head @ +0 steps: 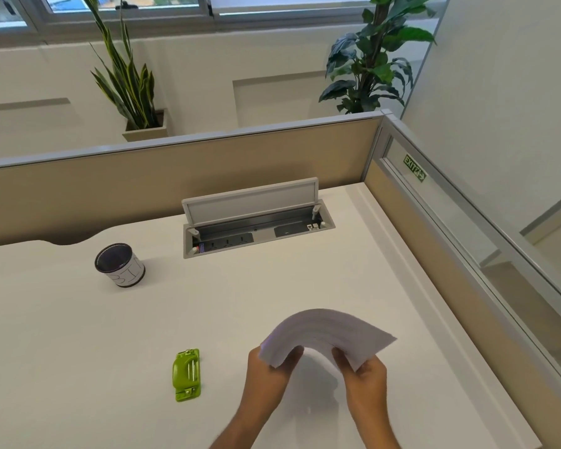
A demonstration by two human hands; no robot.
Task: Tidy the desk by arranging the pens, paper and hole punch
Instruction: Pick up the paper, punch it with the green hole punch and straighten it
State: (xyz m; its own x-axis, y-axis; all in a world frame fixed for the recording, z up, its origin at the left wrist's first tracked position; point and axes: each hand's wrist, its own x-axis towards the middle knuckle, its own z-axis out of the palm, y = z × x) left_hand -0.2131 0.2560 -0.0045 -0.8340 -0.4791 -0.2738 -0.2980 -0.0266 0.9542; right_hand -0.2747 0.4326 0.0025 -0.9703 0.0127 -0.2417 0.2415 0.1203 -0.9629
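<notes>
A thick stack of white paper (pixel 327 332) is lifted above the white desk (pixel 78 351) and bends in an arch. My left hand (pixel 268 374) grips its left edge and my right hand (pixel 365 377) grips its right edge. A green hole punch (pixel 187 374) lies flat on the desk to the left of my left hand. Further back on the left stands a dark mesh pen cup (pixel 120 265) with a white band; it looks empty. No pens are in view.
An open cable box (pixel 256 228) with sockets and a raised lid sits at the back of the desk. Beige partition panels (pixel 175 176) close the desk at the back and on the right. Potted plants (pixel 133 85) stand beyond the partition.
</notes>
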